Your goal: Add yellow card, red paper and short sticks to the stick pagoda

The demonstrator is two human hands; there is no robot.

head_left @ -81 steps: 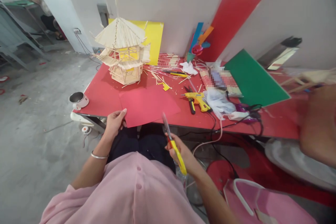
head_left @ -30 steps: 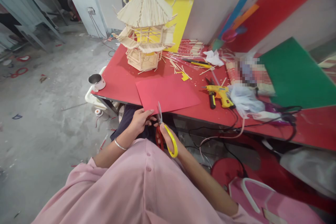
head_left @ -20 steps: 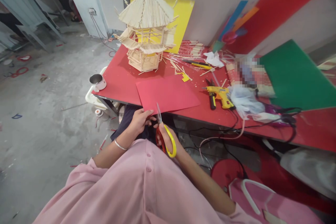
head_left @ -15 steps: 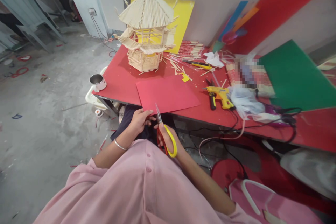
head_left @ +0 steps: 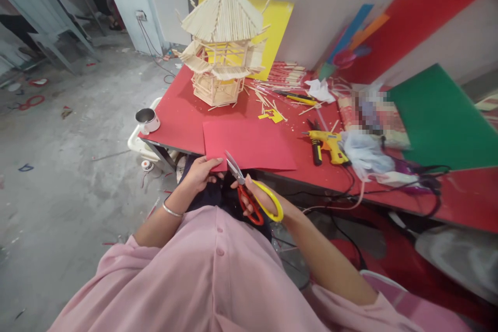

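Observation:
A sheet of red paper lies over the front edge of the red table. My left hand pinches its near left corner, thumb on top. In my right hand is a pair of scissors with one yellow and one red handle loop. The scissor blades point up and left, at the paper's near edge just right of my left thumb. Behind the paper stands a small pagoda model made of thin wooden sticks. Small yellow paper scraps lie beyond the paper's far edge.
A metal cup stands at the table's left corner. To the right lie a yellow glue gun, a plastic bag, cables and a green board. Loose sticks and a yellow sheet are at the back.
The scissors have turned, with their handles swinging right and their blades tilting further left over the paper's near edge. My right forearm has moved right. My left hand keeps its pinch on the corner.

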